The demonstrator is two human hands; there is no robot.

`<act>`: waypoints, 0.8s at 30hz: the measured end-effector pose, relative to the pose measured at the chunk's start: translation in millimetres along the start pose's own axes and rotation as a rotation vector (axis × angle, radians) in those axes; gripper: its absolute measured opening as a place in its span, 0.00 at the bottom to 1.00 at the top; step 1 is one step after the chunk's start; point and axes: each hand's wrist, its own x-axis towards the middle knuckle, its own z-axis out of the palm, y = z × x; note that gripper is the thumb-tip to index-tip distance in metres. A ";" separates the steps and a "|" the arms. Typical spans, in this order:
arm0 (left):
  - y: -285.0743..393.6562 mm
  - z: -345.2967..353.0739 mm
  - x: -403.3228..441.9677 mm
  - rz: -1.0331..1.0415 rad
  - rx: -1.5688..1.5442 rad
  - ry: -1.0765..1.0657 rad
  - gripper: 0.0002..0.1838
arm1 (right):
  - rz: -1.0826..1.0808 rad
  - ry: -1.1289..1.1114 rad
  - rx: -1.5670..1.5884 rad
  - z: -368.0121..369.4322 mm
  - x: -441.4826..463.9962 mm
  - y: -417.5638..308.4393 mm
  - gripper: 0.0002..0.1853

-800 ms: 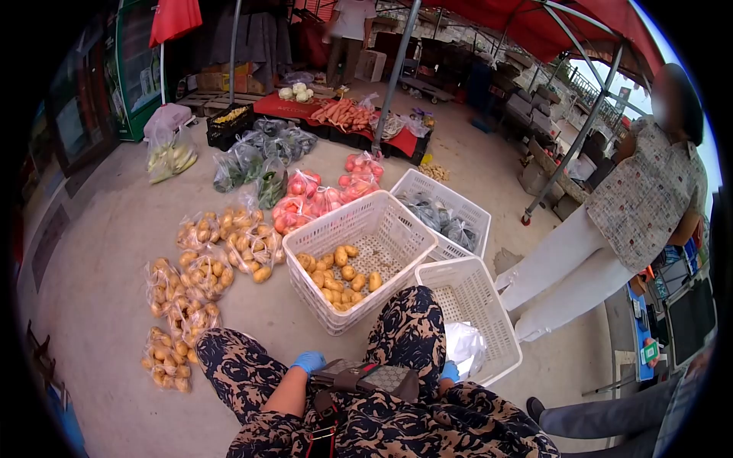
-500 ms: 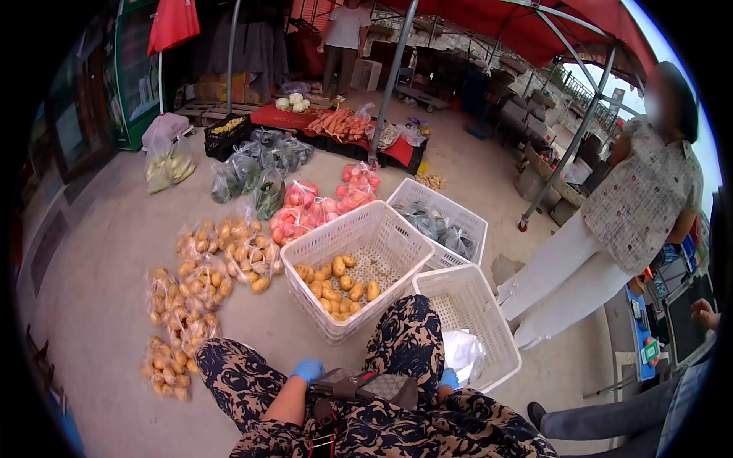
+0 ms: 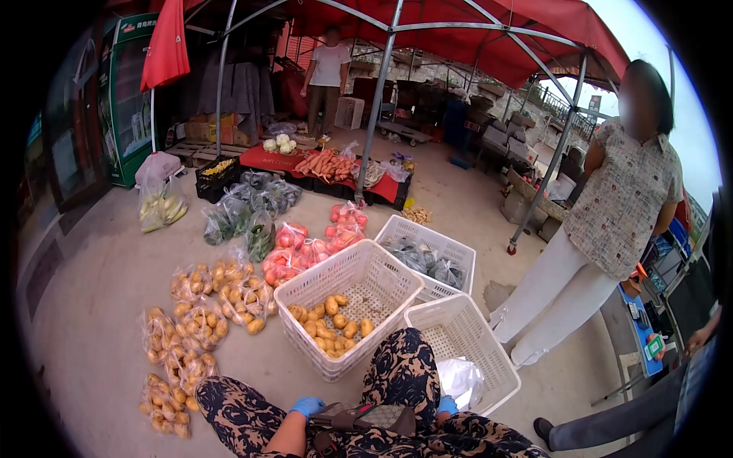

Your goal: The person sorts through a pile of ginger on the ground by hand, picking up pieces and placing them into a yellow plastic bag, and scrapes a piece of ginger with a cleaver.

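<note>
My left hand (image 3: 308,406), in a blue glove, rests on my patterned trouser leg beside a brown waist bag (image 3: 382,417) in my lap. Also gloved in blue, my right hand (image 3: 448,405) is low by my other thigh, next to the white plastic bags (image 3: 460,379) in a white crate (image 3: 498,347). The fingers of both hands are too small and partly hidden to make out. In front of my knees stands another white crate (image 3: 305,353) with loose potatoes (image 3: 334,322) in it. Bagged potatoes (image 3: 205,324) lie on the ground at the left.
Bagged tomatoes (image 3: 286,256) and bagged green vegetables (image 3: 259,237) lie beyond. A third white crate (image 3: 464,256) holds dark bags. Carrots (image 3: 328,164) and cauliflowers (image 3: 280,143) sit on a red-covered stand. A person (image 3: 626,175) stands at the right near a tent pole (image 3: 553,168).
The view has tilted up, so the ground, my lap and both hands sit lower in the picture. Both hands stay by my thighs, and the potatoes look unchanged.
</note>
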 end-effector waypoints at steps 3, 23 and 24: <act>-1.3 1.9 -1.4 -0.004 -0.030 -0.010 0.14 | -0.022 -0.177 0.027 -33.8 -6.0 -1.3 0.12; -4.8 2.7 2.4 -0.038 -0.057 -0.015 0.15 | 0.004 -0.050 0.042 7.5 5.2 -1.6 0.11; -3.9 0.2 1.2 -0.043 -0.069 -0.007 0.16 | 0.013 -0.017 0.021 14.0 6.5 -2.3 0.11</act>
